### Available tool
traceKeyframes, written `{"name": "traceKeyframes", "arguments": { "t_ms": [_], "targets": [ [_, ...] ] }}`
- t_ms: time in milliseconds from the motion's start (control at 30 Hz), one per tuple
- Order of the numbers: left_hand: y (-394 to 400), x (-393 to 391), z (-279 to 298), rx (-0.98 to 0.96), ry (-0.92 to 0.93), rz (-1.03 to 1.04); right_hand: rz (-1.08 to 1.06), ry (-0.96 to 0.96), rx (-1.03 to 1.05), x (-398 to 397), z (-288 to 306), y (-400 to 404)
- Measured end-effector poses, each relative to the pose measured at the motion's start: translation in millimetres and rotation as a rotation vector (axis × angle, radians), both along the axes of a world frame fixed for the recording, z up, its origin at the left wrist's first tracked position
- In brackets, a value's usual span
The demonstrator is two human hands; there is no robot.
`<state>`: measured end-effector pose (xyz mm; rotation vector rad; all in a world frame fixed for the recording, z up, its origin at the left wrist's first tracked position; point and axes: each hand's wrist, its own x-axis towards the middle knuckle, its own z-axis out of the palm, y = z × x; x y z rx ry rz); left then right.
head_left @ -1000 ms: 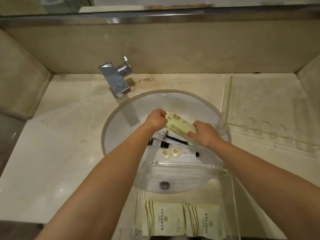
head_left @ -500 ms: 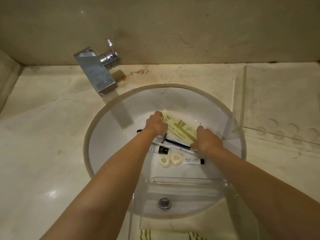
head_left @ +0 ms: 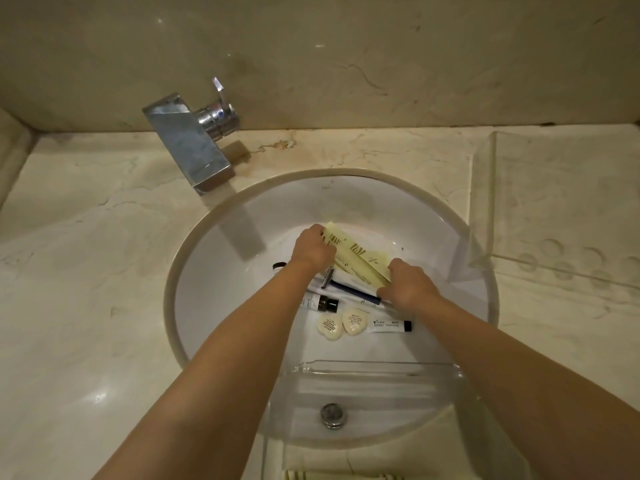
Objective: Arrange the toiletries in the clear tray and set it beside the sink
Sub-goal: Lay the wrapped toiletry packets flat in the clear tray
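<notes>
A clear acrylic tray (head_left: 377,364) sits over the white sink basin (head_left: 221,282). Inside it lie a razor (head_left: 349,289), a small dark-capped bottle (head_left: 322,304), two round soaps (head_left: 341,323) and a white shaving-cream tube (head_left: 389,326). My left hand (head_left: 311,249) grips one end of a stack of pale yellow packets (head_left: 356,258); my right hand (head_left: 408,284) grips the other end, low over the tray's far part. Another dark cap (head_left: 278,266) peeks out left of my left wrist.
A chrome faucet (head_left: 194,143) stands at the back left. A second clear tray (head_left: 554,202) lies on the marble counter at the right. More yellow packets (head_left: 343,475) show at the bottom edge. The drain (head_left: 333,414) shows through the tray.
Both hands have lowered the yellow packets toward the tray's far end. The camera has tilted down and closer, so the near packets have nearly left view.
</notes>
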<state>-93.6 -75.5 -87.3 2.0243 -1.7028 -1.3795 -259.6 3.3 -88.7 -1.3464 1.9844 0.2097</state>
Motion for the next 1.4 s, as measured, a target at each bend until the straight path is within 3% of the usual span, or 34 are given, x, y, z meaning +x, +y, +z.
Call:
{"name": "traceKeyframes", "arguments": {
  "t_ms": [233, 433, 767, 1067, 1400],
  "targets": [
    [5, 5, 23, 0.190, 0.321, 0.177, 0.071, -0.025, 0.009, -1, 7, 4],
    [11, 16, 40, 0.139, 0.261, 0.177, 0.108, -0.124, -0.051, 6, 26, 3],
    [34, 39, 93, 0.124, 0.393, 0.230, 0.046, -0.100, -0.358, 4, 76, 11],
    [67, 60, 139, 0.147, 0.433, 0.245, 0.074, -0.116, -0.501, 0, 121, 26],
    [121, 59, 176, 0.102, 0.351, 0.163, 0.013, -0.266, -0.448, 4, 157, 83]
  ]
}}
